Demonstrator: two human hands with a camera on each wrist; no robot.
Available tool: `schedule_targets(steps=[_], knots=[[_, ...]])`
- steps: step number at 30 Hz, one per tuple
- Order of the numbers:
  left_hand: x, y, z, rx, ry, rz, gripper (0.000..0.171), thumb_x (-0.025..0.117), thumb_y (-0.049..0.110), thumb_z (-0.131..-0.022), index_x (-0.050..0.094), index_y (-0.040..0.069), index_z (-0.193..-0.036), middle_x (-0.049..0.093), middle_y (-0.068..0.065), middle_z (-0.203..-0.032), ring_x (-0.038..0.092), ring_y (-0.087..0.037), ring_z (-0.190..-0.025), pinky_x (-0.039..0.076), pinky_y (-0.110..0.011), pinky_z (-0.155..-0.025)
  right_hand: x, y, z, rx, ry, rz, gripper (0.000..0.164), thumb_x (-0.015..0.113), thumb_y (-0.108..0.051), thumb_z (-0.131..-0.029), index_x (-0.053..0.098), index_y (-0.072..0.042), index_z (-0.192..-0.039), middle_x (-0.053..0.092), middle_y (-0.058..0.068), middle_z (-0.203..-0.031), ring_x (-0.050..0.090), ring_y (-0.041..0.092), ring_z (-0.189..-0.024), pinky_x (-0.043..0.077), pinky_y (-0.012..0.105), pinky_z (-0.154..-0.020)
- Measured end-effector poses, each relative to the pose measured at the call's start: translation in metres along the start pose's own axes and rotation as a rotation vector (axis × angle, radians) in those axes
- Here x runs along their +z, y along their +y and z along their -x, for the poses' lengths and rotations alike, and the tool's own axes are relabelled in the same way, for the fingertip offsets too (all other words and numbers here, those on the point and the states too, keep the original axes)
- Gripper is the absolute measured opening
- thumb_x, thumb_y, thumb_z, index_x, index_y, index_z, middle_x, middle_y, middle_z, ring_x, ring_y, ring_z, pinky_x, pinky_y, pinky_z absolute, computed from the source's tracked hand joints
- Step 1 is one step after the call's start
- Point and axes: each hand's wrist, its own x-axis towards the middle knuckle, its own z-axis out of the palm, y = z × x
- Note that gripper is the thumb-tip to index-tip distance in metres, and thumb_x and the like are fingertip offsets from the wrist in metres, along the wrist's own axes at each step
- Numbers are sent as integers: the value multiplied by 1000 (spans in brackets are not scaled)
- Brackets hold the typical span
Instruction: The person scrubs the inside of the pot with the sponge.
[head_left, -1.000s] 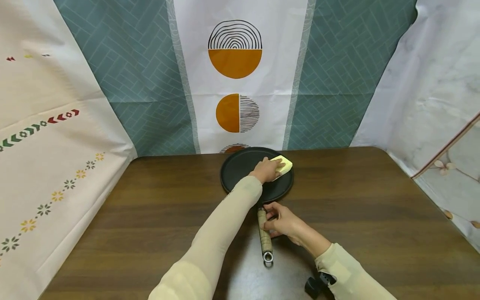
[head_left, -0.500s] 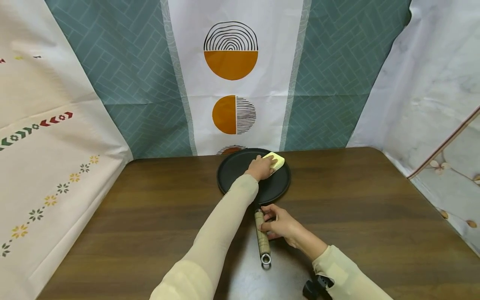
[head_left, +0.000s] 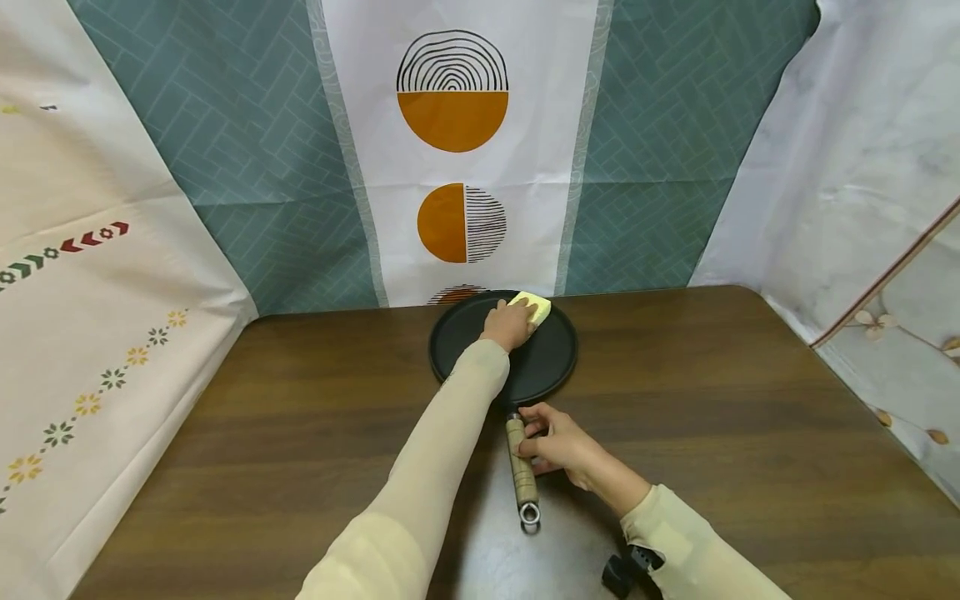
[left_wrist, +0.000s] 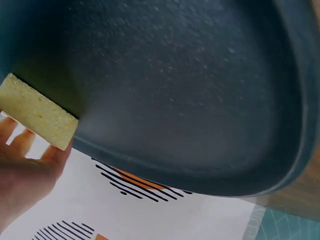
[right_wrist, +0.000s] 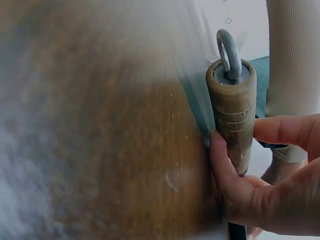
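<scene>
A round black pan (head_left: 543,358) lies near the table's far edge, its wooden handle (head_left: 522,473) pointing toward me. My left hand (head_left: 507,325) grips a yellow sponge (head_left: 534,308) at the far part of the pan. In the left wrist view the sponge (left_wrist: 40,111) stands against the pan's inner surface (left_wrist: 185,95), fingers on its outer side. My right hand (head_left: 562,450) holds the handle from the right. The right wrist view has thumb and fingers on either side of the handle (right_wrist: 234,110), which ends in a metal ring (right_wrist: 229,54).
The brown wooden table (head_left: 712,433) spreads to both sides of the pan. A patterned cloth (head_left: 480,158) hangs right behind its far edge, with pale cloths at left (head_left: 112,275) and right (head_left: 847,208). A black strap device (head_left: 630,567) sits at my right wrist.
My left hand has slid the sponge left and slightly away across the pan, from its right side toward the far rim. My right hand keeps hold of the handle. The view has shifted slightly.
</scene>
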Motion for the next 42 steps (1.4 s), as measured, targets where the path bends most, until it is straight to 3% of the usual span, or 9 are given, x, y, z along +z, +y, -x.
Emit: schedule_targets(steps=[6,11,24,33,42], knots=[[-4,-13,4,-119,4,-3,48,46,34,-103,39,23,-149,34,0,-154,39,-31,-128,38,-42,-101,2,0,-1,7,6,-1,59,66,7,-79,46,3,-135,47,18,-107,56,24,-84,55,38,-64],[-6,-24,8,-174,2,11,47,46,34,-102,41,21,-148,36,-2,-152,41,-32,-125,39,-42,-98,3,0,-1,13,14,7,59,66,8,-79,47,3,-134,47,18,-107,56,24,-83,55,38,-64],[-8,-39,20,-220,1,11,45,47,34,-102,45,18,-144,43,-5,-145,43,-33,-121,40,-43,-97,5,-2,1,12,1,11,59,65,7,-80,44,5,-135,46,19,-109,56,24,-84,55,38,-64],[-12,-48,31,-232,-21,4,45,46,34,-102,44,19,-145,40,-5,-148,41,-35,-123,41,-43,-96,6,-2,-1,17,13,13,58,66,7,-80,47,3,-134,46,17,-106,55,23,-83,55,38,-64],[-11,-60,40,-188,-13,7,48,45,33,-103,40,19,-148,37,-5,-151,42,-37,-123,40,-46,-97,4,-4,3,10,-14,34,58,65,6,-82,43,4,-136,44,18,-107,57,23,-79,55,39,-65]])
